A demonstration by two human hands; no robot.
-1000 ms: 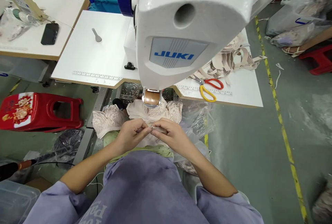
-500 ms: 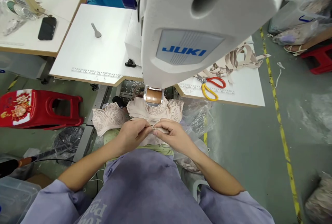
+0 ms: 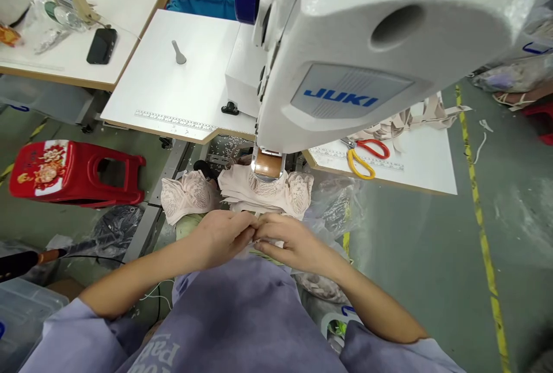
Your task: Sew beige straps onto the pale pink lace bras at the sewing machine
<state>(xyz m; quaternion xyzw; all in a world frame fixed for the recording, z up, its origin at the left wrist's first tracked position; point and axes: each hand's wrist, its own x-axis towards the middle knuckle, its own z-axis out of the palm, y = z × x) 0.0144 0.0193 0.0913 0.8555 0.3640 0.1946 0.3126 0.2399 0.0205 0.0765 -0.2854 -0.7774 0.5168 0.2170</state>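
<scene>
My left hand (image 3: pixel 221 238) and my right hand (image 3: pixel 290 239) meet in front of my lap, fingertips pinched together. Between them a bit of pale beige fabric (image 3: pixel 279 244) shows; my fingers cover most of it, so its shape is hidden. Just beyond my hands lies a stack of beige lace bras (image 3: pixel 298 191), partly under the front of the white sewing machine (image 3: pixel 345 33). One lace bra cup (image 3: pixel 184 195) rests at the left of the stack, over green cloth (image 3: pixel 188 224) on my lap.
Scissors (image 3: pixel 362 171) with red and yellow handles lie on the right tabletop (image 3: pixel 434 171), beside beige fabric strips (image 3: pixel 404 124). A ruler scale (image 3: pixel 173 121) marks the left tabletop. A red stool (image 3: pixel 82 172) stands left. Clear plastic (image 3: pixel 339 206) hangs right of the bras.
My view has shifted, so the machine and tables appear further right. Both hands have turned with backs more upward and sit slightly lower against the bras, hiding more of the beige fabric.
</scene>
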